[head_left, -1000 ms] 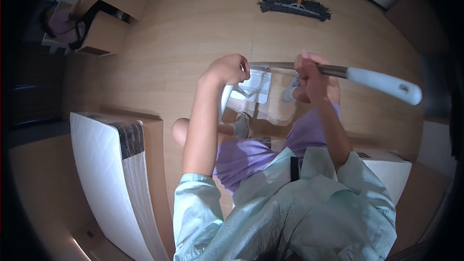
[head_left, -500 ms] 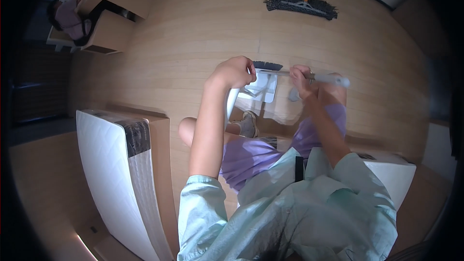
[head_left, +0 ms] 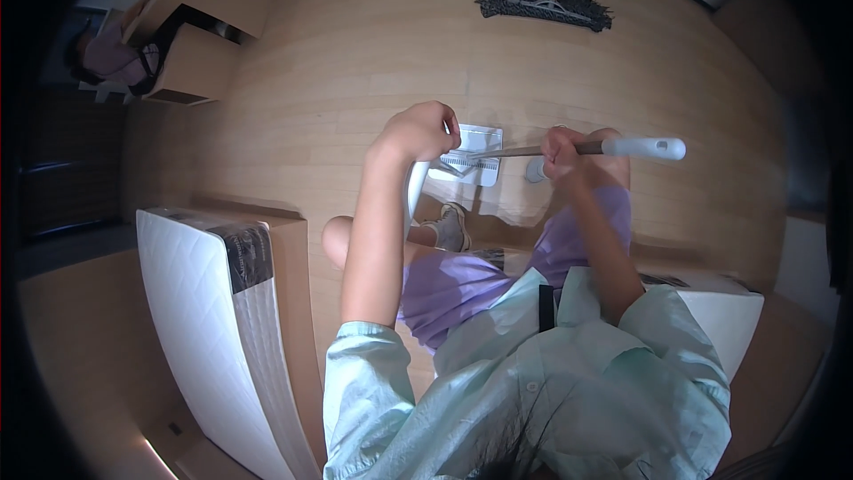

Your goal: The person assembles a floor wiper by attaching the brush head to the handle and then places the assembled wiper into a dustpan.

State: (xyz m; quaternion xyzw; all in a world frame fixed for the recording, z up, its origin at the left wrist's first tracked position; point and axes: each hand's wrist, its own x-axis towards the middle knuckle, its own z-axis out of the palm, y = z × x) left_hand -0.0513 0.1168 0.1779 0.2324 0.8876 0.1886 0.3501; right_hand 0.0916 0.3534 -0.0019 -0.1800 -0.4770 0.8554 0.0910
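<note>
Left hand (head_left: pixel 416 135) hides much of its own hold on the dustpan's white handle (head_left: pixel 414 191), fingers curled closed on it; the far end of the broom pole (head_left: pixel 515 152) is hard to make out over the white dustpan (head_left: pixel 484 175), which sits mid-floor (head_left: pixel 355 62), well in from the floor's far edge. Right hand (head_left: pixel 567 153) has its fingers wrapped round the pole. Vs 0.5 s ago: dark brush head no longer discernible past the pan, pole's white grip (head_left: pixel 653 149) now sharp, not blurred.
</note>
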